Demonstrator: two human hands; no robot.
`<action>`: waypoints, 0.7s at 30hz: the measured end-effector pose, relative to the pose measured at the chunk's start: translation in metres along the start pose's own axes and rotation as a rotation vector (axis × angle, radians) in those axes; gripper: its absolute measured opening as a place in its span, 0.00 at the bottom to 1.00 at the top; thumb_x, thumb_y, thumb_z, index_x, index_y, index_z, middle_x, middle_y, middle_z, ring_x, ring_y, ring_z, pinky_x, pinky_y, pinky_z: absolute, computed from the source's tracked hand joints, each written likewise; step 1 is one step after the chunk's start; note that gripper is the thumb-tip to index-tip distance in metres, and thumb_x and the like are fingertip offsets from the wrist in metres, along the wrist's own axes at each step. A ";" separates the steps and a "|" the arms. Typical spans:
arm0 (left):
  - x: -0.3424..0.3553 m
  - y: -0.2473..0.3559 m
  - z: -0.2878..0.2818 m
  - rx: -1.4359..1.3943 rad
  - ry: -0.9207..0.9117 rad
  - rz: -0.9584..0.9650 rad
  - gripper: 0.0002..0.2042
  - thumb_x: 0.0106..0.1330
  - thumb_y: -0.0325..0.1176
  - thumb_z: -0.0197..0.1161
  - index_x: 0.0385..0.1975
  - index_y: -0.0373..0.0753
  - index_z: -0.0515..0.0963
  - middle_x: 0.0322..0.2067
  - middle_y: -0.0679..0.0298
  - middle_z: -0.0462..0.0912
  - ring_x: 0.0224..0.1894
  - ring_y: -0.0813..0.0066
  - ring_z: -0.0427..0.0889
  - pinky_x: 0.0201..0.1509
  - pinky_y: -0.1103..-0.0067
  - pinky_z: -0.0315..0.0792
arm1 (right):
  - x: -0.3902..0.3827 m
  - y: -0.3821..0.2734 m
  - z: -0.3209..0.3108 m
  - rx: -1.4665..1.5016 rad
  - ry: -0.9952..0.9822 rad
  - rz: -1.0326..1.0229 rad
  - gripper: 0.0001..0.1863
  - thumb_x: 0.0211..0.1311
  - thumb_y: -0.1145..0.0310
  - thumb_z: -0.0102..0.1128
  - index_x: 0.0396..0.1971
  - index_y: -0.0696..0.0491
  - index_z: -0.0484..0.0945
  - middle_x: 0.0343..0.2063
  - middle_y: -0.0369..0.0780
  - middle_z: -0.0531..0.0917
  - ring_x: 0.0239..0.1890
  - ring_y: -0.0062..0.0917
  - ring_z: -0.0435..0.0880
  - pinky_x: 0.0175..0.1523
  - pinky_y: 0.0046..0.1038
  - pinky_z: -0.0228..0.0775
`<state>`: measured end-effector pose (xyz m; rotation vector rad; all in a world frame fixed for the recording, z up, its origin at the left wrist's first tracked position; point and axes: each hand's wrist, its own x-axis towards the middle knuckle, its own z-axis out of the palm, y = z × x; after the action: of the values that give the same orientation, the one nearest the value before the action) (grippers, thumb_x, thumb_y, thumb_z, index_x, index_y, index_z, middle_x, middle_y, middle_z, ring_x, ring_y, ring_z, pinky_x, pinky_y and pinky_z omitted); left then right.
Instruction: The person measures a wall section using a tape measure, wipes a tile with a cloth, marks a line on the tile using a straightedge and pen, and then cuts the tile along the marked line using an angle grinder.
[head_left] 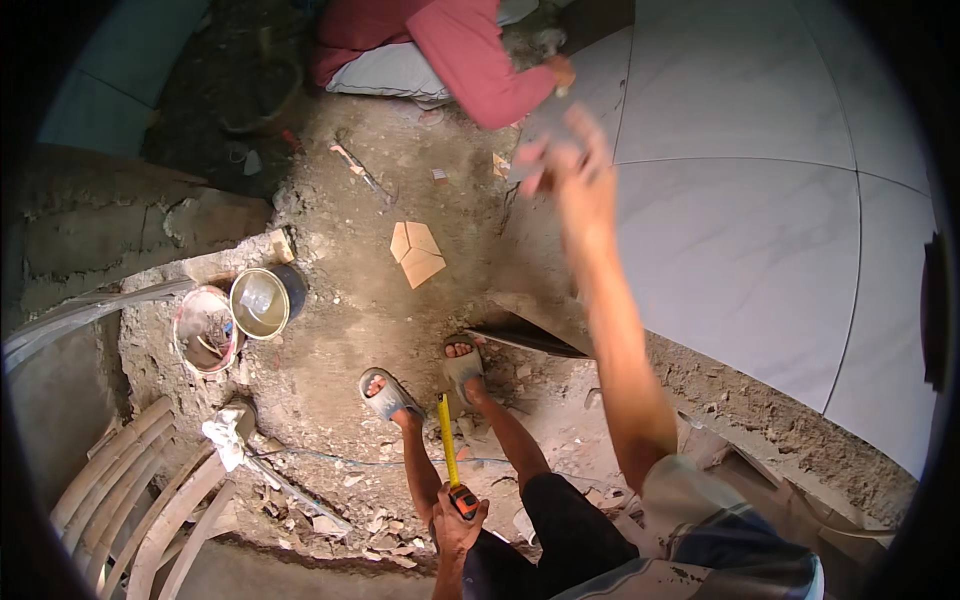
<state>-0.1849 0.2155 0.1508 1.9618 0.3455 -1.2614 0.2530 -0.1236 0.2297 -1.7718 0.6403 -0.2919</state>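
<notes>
My left hand grips a tape measure with an orange and black case, low in front of my dark shorts. Its yellow blade sticks out a short way, pointing away from me between my sandalled feet. My right arm is stretched far forward. At its end my right hand is smeared by motion, but its fingers look spread, and I see nothing in them. It hovers near the edge of the large grey tiles, close to the hand of a person in a red long-sleeved top.
A hammer and a tan piece of board lie on the rough dirt floor. Two buckets stand at the left. Curved wooden strips lean at lower left. Rubble and a raised broken edge border the tiles.
</notes>
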 end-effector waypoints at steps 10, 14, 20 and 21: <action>0.024 -0.008 -0.001 0.095 0.095 0.124 0.40 0.59 0.52 0.74 0.63 0.32 0.66 0.38 0.48 0.85 0.43 0.43 0.84 0.50 0.57 0.76 | -0.432 0.192 -0.129 -1.026 -0.802 0.503 0.39 0.64 0.61 0.65 0.73 0.53 0.61 0.63 0.58 0.70 0.59 0.58 0.76 0.60 0.56 0.73; 0.026 -0.010 -0.009 0.106 0.117 0.108 0.40 0.59 0.55 0.73 0.62 0.31 0.67 0.37 0.51 0.86 0.41 0.44 0.86 0.49 0.57 0.77 | -0.487 0.181 -0.151 -1.136 -0.949 0.670 0.50 0.61 0.54 0.67 0.78 0.49 0.50 0.71 0.59 0.58 0.62 0.64 0.72 0.59 0.63 0.72; 0.025 0.002 -0.003 0.145 0.117 0.165 0.37 0.60 0.47 0.75 0.62 0.32 0.67 0.43 0.49 0.83 0.49 0.43 0.81 0.55 0.58 0.73 | -0.505 0.231 -0.160 -1.157 -0.792 0.646 0.46 0.64 0.52 0.63 0.76 0.53 0.52 0.69 0.62 0.62 0.59 0.64 0.75 0.59 0.59 0.72; 0.025 0.004 -0.007 0.115 0.120 0.177 0.37 0.61 0.48 0.74 0.63 0.31 0.67 0.43 0.48 0.83 0.49 0.43 0.81 0.54 0.59 0.74 | -0.500 0.245 -0.163 -1.043 -0.683 0.582 0.42 0.66 0.55 0.61 0.74 0.55 0.56 0.67 0.62 0.66 0.60 0.62 0.75 0.61 0.57 0.71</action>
<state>-0.1662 0.2139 0.1322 2.1209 0.1567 -1.0743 -0.3047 -0.0195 0.1108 -2.3171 0.8173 1.1993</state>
